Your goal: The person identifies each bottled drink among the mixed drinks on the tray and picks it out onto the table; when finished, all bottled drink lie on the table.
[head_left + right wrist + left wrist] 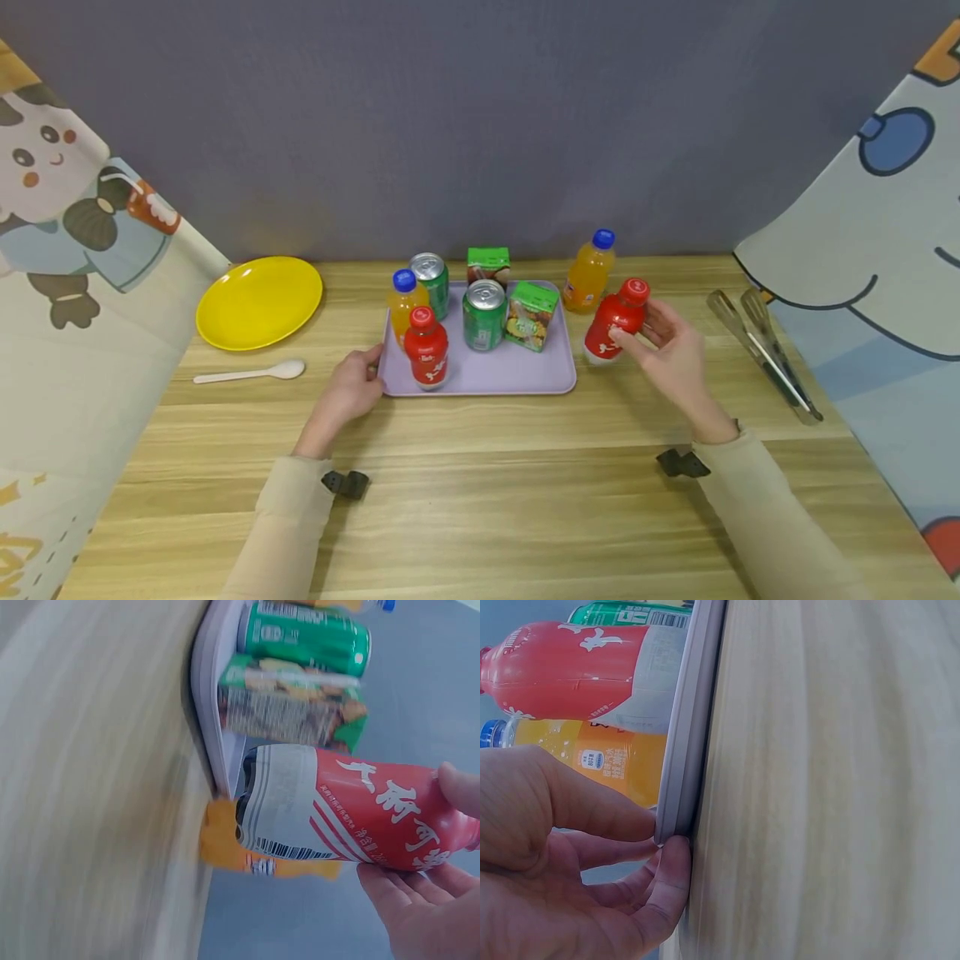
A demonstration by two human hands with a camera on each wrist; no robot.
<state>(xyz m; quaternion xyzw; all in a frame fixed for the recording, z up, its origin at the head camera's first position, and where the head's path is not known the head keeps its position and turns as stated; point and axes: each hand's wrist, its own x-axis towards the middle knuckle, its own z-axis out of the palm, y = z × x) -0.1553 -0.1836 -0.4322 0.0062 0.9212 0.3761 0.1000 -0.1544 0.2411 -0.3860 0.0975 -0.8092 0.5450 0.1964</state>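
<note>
My right hand [675, 354] grips a red bottle [617, 323] by its upper part, just right of the lilac tray [495, 382]. In the right wrist view this red cola bottle [352, 810] shows its dark base above the table. My left hand [351, 385] pinches the tray's left edge between thumb and fingers, as the left wrist view shows at the tray rim [681, 742]. On the tray stand another red bottle [428, 354], an orange drink bottle [405, 304], two green cans [483, 321] and two green-topped drink cartons [531, 315].
A second orange drink bottle [588, 275] stands on the table right of the tray, behind the held bottle. To the left lie a yellow plate [258, 304] and a white spoon [251, 372]. Metal tongs [765, 354] lie at the far right. A grey wall [480, 125] closes the back.
</note>
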